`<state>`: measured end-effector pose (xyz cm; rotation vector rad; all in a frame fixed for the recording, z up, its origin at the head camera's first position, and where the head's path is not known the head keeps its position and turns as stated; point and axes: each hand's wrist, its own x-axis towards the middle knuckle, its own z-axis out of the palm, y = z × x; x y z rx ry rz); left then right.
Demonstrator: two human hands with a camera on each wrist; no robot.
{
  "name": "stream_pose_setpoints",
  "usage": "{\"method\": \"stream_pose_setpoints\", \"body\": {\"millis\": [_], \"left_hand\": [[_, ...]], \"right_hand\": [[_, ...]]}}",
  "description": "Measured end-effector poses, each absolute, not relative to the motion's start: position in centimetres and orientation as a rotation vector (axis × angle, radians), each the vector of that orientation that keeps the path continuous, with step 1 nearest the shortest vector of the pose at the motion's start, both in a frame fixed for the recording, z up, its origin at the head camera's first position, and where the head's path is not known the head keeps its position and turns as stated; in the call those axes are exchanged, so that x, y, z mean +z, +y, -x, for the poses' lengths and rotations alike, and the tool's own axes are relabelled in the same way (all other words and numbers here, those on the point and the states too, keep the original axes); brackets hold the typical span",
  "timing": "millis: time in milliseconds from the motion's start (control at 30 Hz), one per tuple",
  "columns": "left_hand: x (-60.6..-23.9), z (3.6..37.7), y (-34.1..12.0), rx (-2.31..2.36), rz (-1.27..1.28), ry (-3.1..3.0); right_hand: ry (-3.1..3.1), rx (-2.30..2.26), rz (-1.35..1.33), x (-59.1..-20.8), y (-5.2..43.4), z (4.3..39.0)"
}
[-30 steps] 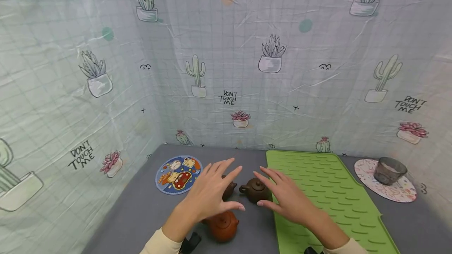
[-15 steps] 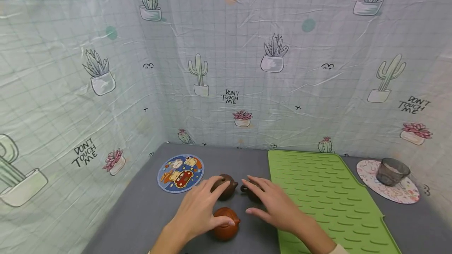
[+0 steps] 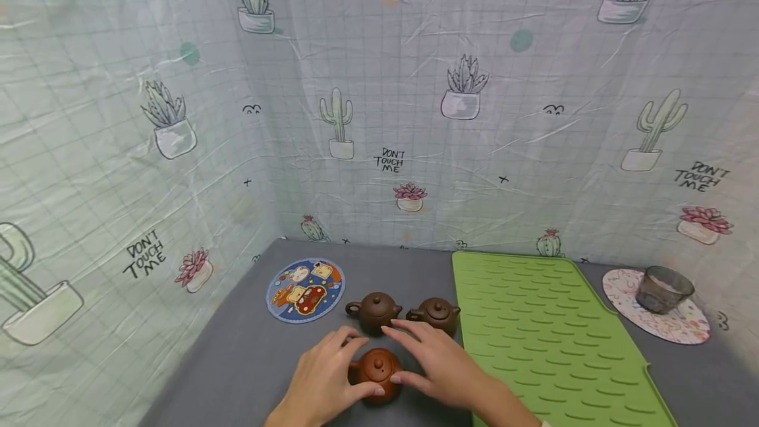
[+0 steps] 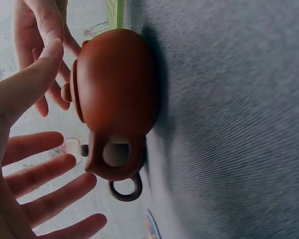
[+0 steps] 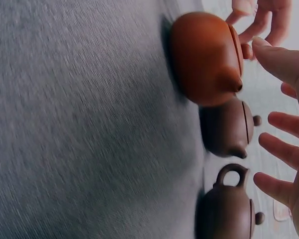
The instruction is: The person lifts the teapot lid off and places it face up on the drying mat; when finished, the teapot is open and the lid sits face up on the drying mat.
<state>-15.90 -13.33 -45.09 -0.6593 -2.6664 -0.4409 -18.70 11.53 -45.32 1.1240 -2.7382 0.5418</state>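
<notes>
Red-brown teapot (image 3: 378,366) sat on the bench (image 3: 237,361) between my left hand (image 3: 322,377) and right hand (image 3: 445,368), handle on the left side. Both had fingers spread and loosely bent around it, no grip; two dark teapots (image 3: 376,313) stood just beyond.

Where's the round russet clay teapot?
Head view, bottom centre: russet teapot sits between left hand and right hand, nearer the camera than two dark brown teapots.
</notes>
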Motion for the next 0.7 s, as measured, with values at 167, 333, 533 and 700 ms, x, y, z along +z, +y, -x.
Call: {"method": "stream_pose_setpoints", "body": {"millis": [167,333,533,700], "left_hand": [[-45.9,15.8,-13.5,-0.430,0.650,-2.693],[-46.4,15.7,-13.3,-0.425,0.673,-2.740],[-46.5,15.8,-13.2,-0.496,0.662,-2.821],[-46.4,15.7,-13.1,-0.501,0.617,-2.856]], "right_hand": [[-2.716,0.538,-1.205,-46.0,11.0,18.2],[-2.740,0.517,-1.258,-46.6,10.7,17.8],[-2.696,0.574,-1.317,-47.2,10.7,17.3],[-2.662,0.557,-1.378,-47.6,10.7,17.0]]}}
